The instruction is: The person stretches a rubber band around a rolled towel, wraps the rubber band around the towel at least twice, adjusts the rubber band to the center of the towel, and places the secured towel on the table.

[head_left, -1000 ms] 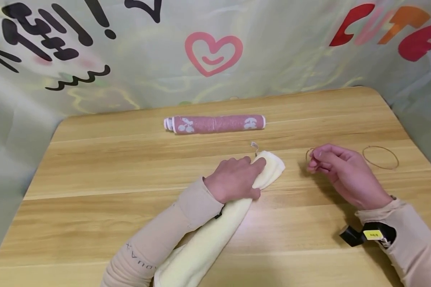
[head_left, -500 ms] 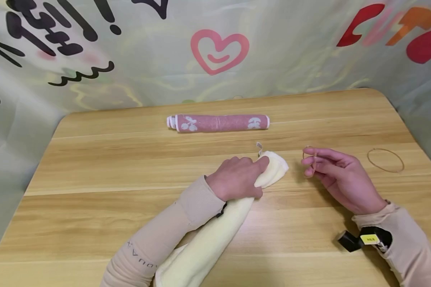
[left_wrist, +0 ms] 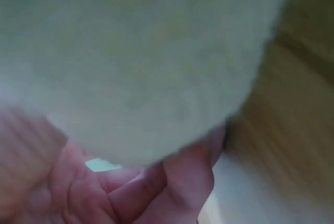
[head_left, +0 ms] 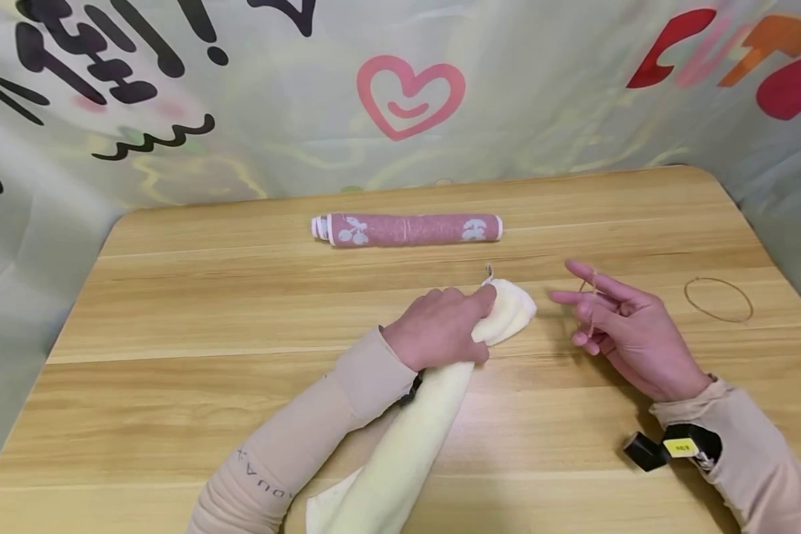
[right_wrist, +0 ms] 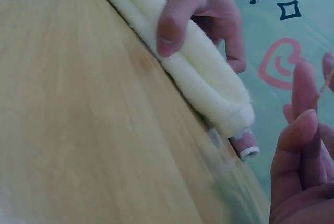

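Note:
A cream towel (head_left: 414, 437), rolled into a long tube, lies slanting across the near table. My left hand (head_left: 437, 334) grips it close to its far end, thumb on one side and fingers over the other. The left wrist view is mostly filled by the blurred towel (left_wrist: 146, 67). To the right, my right hand (head_left: 641, 334) is raised over the table with a thin tan rubber band (head_left: 593, 297) stretched across its spread fingers and thumb. Index and middle fingers point outward; the others are bent. In the right wrist view this band (right_wrist: 324, 85) shows only partly.
Behind the cream towel lies a rolled pink towel (head_left: 417, 230) with white edging. A second rubber band (head_left: 734, 321) rests flat on the wooden table (head_left: 173, 311) at the right. A printed cloth backdrop (head_left: 521, 96) hangs along the table's back edge.
My right fingers have gone from bunched together to spread apart, stretching the rubber band between them. The left hand keeps its grip on the towel, whose near end has shifted slightly right.

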A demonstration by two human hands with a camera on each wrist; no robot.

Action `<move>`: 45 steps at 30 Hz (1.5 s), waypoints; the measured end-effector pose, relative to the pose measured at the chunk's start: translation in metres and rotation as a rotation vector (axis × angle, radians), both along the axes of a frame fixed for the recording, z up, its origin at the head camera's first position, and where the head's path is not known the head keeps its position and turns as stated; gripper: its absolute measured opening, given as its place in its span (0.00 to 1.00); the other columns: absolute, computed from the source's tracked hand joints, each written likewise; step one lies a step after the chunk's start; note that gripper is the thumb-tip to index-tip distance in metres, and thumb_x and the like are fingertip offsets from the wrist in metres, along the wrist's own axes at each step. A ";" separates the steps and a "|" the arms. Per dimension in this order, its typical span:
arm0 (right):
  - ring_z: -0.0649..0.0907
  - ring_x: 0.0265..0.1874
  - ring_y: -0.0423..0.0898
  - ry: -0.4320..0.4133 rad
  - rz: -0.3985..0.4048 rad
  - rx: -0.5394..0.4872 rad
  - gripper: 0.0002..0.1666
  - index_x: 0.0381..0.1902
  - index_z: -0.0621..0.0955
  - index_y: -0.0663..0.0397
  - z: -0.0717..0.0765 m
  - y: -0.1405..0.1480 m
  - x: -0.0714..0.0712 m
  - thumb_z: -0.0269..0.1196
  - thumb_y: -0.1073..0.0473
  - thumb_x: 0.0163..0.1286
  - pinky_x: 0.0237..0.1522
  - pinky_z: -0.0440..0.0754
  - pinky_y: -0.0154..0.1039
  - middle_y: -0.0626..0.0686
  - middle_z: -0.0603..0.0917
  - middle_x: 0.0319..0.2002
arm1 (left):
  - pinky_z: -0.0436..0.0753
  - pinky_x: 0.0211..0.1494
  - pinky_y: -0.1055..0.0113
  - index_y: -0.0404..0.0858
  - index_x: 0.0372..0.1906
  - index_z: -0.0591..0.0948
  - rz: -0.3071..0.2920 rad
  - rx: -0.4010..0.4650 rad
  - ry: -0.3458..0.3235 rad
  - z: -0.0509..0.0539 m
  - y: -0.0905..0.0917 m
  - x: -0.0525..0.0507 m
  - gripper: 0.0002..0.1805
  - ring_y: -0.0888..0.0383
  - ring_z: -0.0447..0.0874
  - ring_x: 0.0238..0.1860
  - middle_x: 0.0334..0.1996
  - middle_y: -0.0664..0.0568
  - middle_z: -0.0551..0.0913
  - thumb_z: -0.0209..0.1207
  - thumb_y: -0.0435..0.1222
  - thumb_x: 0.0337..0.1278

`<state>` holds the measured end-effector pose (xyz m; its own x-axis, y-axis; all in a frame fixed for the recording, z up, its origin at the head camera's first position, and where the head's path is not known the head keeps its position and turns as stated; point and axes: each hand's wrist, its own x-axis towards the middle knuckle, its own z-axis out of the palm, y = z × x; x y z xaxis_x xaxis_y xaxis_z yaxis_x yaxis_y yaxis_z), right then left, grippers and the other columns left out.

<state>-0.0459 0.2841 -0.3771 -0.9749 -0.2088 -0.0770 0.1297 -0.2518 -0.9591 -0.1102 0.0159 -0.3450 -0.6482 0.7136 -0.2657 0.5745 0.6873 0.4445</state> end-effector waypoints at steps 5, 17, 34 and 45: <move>0.88 0.28 0.41 -0.024 0.006 0.023 0.28 0.76 0.70 0.50 -0.001 -0.004 0.001 0.51 0.68 0.81 0.24 0.82 0.29 0.49 0.91 0.54 | 0.64 0.23 0.71 0.47 0.42 0.68 0.005 0.021 -0.032 -0.001 -0.002 -0.003 0.23 0.59 0.67 0.22 0.21 0.58 0.66 0.71 0.40 0.47; 0.93 0.42 0.44 -0.135 0.075 0.333 0.34 0.74 0.64 0.75 0.003 -0.024 0.004 0.57 0.58 0.81 0.32 0.91 0.43 0.46 0.93 0.48 | 0.69 0.24 0.72 0.46 0.46 0.68 0.042 0.094 -0.073 -0.005 -0.006 -0.004 0.22 0.58 0.73 0.24 0.23 0.55 0.70 0.69 0.38 0.51; 0.91 0.50 0.42 -0.179 0.178 0.309 0.36 0.73 0.61 0.82 0.002 -0.037 -0.001 0.56 0.57 0.82 0.41 0.92 0.48 0.46 0.92 0.49 | 0.73 0.25 0.72 0.45 0.49 0.68 0.127 0.191 -0.125 -0.011 -0.016 -0.007 0.21 0.56 0.76 0.25 0.27 0.52 0.76 0.66 0.41 0.57; 0.90 0.52 0.41 -0.150 0.205 0.285 0.35 0.72 0.64 0.81 0.005 -0.053 -0.011 0.56 0.56 0.82 0.42 0.92 0.47 0.44 0.91 0.52 | 0.73 0.27 0.73 0.45 0.50 0.67 0.132 0.269 -0.148 -0.015 -0.021 -0.007 0.21 0.58 0.75 0.27 0.26 0.53 0.74 0.66 0.42 0.59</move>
<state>-0.0564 0.2312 -0.3717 -0.8889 -0.3476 -0.2985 0.2936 0.0682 -0.9535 -0.1171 -0.0054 -0.3595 -0.7080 0.6835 -0.1777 0.4037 0.5981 0.6923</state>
